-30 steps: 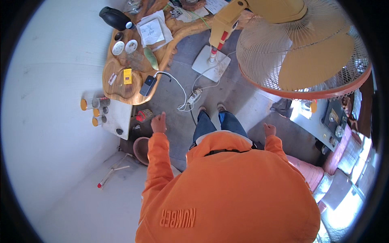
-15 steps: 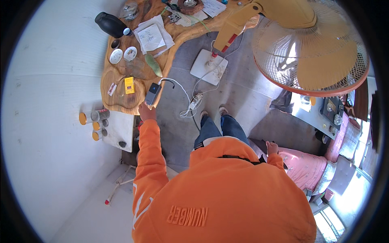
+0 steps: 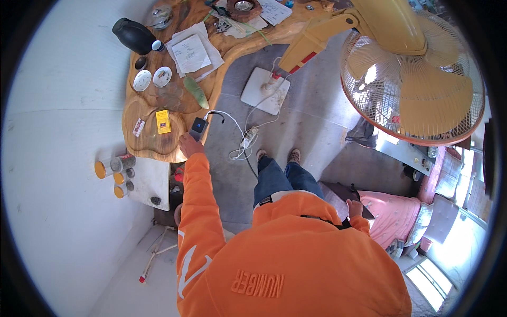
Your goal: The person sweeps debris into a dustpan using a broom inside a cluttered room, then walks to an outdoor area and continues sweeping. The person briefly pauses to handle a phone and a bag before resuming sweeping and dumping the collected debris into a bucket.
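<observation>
At the near edge of the wooden table (image 3: 150, 150), my left hand (image 3: 188, 145) closes on the near end of a small dark rectangular device (image 3: 198, 127) with a lit spot on its face. My fingers hide part of it. A white cable (image 3: 228, 114) runs from its far end over the table edge. Beside it lie a yellow packet (image 3: 163, 122) and a small red-and-white packet (image 3: 139, 128). A green, gourd-like vegetable (image 3: 196, 93) rests just beyond. Away from the table, my right hand (image 3: 355, 208) hangs at my side, fingers loosely apart and holding nothing I can see.
A yellow fan (image 3: 412, 79) on a white base (image 3: 264, 90) stands ahead to the right. The cable meets a power strip (image 3: 249, 138) on the floor. Farther back are papers (image 3: 191, 54), white bowls (image 3: 162, 76) and a black jug (image 3: 133, 36). Several orange-lidded jars (image 3: 105, 169) stand left.
My left hand has moved farther over the device, covering its near end. The view has shifted slightly with my head. My right hand stays at my side.
</observation>
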A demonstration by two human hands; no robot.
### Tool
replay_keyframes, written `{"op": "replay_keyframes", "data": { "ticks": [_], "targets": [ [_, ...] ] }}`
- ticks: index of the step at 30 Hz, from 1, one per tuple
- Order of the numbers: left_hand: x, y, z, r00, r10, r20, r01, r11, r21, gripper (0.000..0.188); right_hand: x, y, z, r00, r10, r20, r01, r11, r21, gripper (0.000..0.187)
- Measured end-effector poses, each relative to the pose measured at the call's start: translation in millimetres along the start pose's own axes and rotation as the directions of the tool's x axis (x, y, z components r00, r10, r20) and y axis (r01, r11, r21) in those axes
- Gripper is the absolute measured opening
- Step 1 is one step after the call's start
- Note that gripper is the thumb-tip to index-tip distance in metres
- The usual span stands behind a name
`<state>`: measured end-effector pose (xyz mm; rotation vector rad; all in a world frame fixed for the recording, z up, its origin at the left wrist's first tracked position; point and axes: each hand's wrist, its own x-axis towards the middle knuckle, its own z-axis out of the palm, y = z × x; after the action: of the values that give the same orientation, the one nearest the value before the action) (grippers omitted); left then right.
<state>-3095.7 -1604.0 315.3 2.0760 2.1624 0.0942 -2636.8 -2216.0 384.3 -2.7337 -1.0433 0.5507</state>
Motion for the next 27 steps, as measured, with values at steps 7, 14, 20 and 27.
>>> {"op": "replay_keyframes", "data": {
  "ticks": [7,14,20,27],
  "targets": [
    [2,10,-13,0.998,0.055,0.044,-0.056,0.998,0.018,0.056,-13,-16,-16,0.990,0.140,0.031,-0.141,0.990,0.031,0.050],
    [-9,12,-15,1.000,0.002,0.018,-0.001,1.000,-0.014,0.056,-3,-38,-24,0.979,0.192,0.073,-0.197,0.978,0.063,0.050],
    [-6,-3,-8,0.997,-0.083,-0.001,0.082,0.993,-0.086,0.054,12,-63,-35,0.984,0.172,0.051,-0.176,0.981,0.086,0.050],
    [11,0,15,0.990,-0.076,0.121,0.082,0.996,-0.042,0.056,4,-50,-27,0.972,0.205,0.113,-0.217,0.969,0.114,0.048]
  ]
}}
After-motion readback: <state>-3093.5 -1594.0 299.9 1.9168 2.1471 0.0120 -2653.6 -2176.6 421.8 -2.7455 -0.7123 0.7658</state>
